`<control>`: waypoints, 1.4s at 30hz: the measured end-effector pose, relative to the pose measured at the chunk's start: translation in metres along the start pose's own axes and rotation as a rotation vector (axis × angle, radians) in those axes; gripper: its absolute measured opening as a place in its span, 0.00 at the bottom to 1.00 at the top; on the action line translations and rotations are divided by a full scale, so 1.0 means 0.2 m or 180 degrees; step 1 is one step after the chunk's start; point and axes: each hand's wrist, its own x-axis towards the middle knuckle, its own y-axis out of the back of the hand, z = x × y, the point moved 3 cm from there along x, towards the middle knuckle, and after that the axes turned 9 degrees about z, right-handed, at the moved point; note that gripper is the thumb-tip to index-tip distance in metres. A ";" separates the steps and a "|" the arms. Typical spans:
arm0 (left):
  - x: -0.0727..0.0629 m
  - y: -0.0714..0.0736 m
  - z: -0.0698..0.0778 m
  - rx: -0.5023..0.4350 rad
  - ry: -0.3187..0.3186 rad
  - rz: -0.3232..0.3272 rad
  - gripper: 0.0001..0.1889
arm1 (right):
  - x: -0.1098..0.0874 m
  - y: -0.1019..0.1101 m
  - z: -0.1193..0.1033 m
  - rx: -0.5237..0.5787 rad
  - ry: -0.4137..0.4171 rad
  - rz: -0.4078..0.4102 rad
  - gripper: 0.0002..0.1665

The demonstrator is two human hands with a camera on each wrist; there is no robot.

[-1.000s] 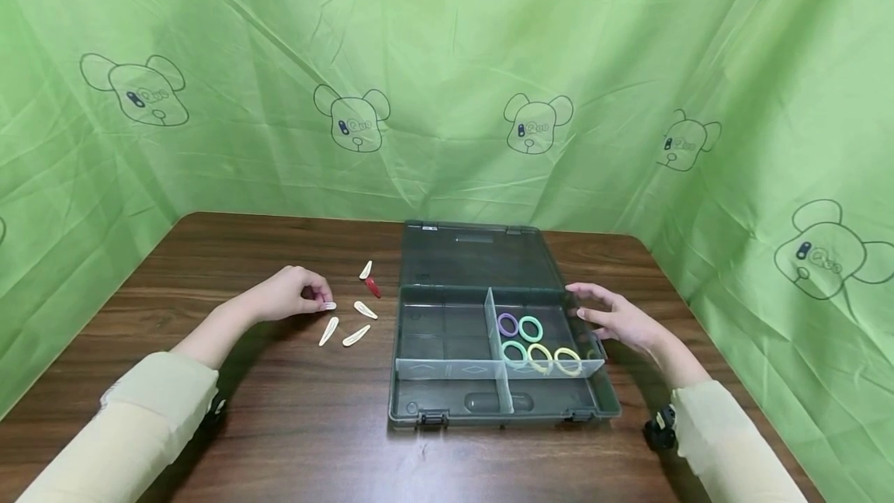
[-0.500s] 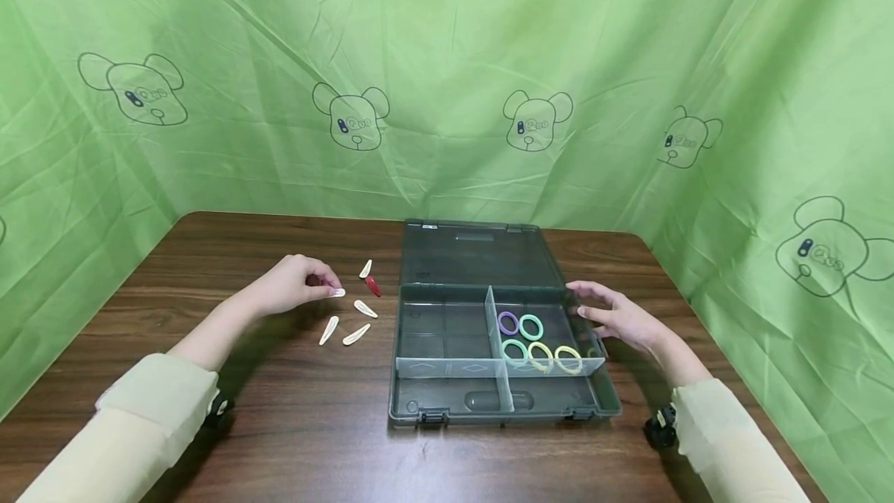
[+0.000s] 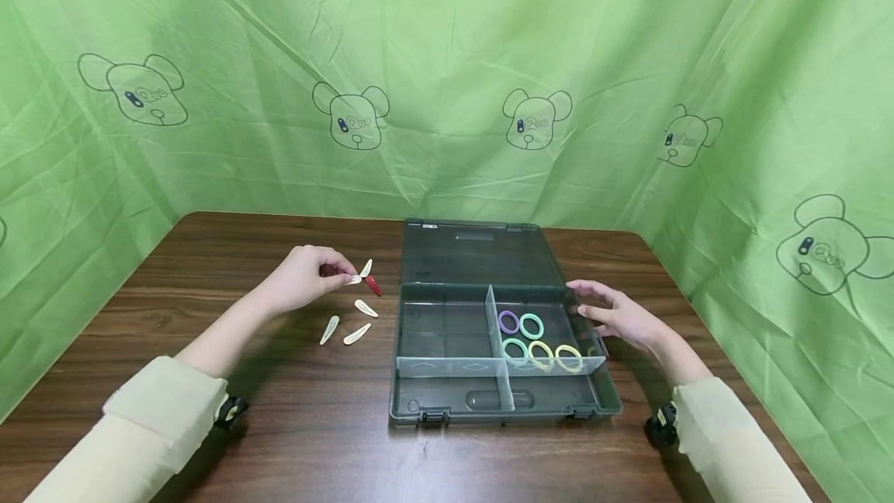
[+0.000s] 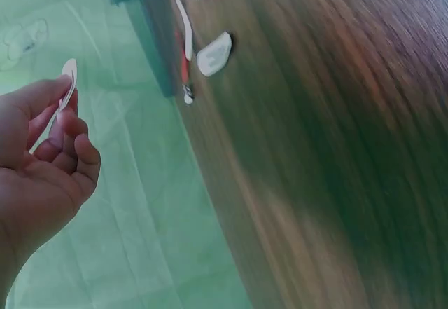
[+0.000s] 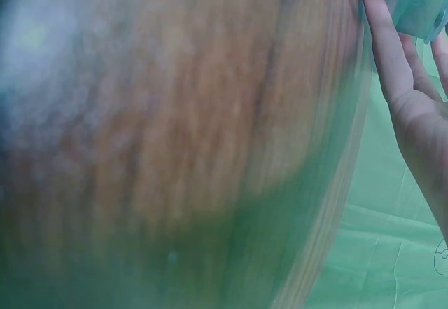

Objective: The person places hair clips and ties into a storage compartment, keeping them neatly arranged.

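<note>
In the head view my left hand pinches a cream snap hair clip between thumb and fingers. The left wrist view shows this hair clip standing out past the fingertips, above the table. Just beyond it lie another cream clip and a red clip. Several more cream clips, one of them this clip, lie nearer to me. My right hand touches the right side of a grey see-through divided box, fingers extended along its wall; some fingertips are hidden.
The box's lid lies folded back toward the green curtain. White dividers split the box into compartments. Its back right compartment holds several coloured rings, purple, teal and yellow, such as a teal ring. Brown wooden table surrounds it.
My left hand has lifted the cream clip and carried it away from me and rightward, to beside the red clip. The right hand has stayed at the box.
</note>
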 end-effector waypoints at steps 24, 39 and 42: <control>0.09 -0.04 0.37 -0.0632 0.0267 0.0106 0.03 | 0.00 0.00 0.00 -0.0008 -0.0023 0.0051 0.34; 0.17 -0.14 0.51 -0.0847 0.0160 0.0062 0.03 | 0.00 0.00 0.00 0.0013 0.0029 -0.0040 0.34; 0.18 -0.18 0.51 -0.0833 0.0124 0.0039 0.03 | 0.01 0.00 0.01 0.0015 0.0007 -0.0028 0.34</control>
